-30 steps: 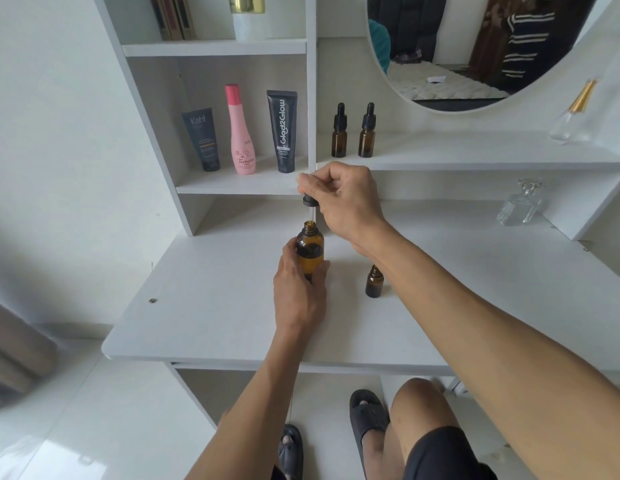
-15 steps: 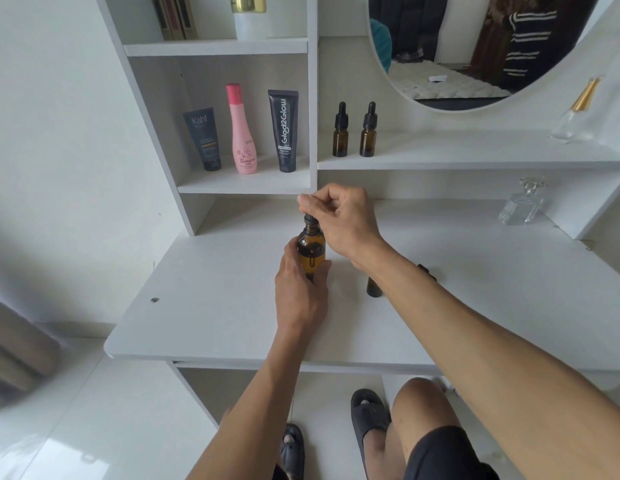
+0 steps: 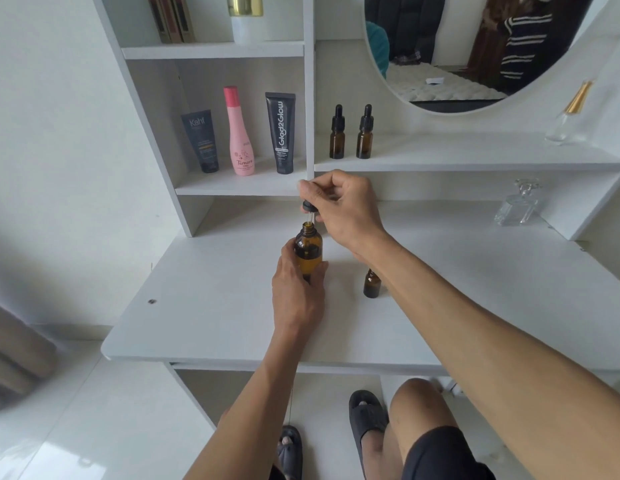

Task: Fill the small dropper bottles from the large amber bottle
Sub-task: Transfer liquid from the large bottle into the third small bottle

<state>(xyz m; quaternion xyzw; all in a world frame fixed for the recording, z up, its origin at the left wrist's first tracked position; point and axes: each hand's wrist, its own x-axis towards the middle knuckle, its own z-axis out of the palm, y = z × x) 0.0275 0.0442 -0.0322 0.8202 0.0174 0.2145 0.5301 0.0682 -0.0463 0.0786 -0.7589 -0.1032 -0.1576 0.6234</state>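
Our right hand (image 3: pixel 343 206) pinches the dropper (image 3: pixel 308 211) above the large amber bottle (image 3: pixel 308 252) gripped by our left hand (image 3: pixel 296 292); an uncapped small bottle (image 3: pixel 371 284) waits right of that grip, seemingly unfilled; two capped bottles (image 3: pixel 350 133) shelved beyond.

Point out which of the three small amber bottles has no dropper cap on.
The small amber glass bottle standing on the white desk top, beside the right forearm. Its neck is open; the two on the shelf wear black droppers.
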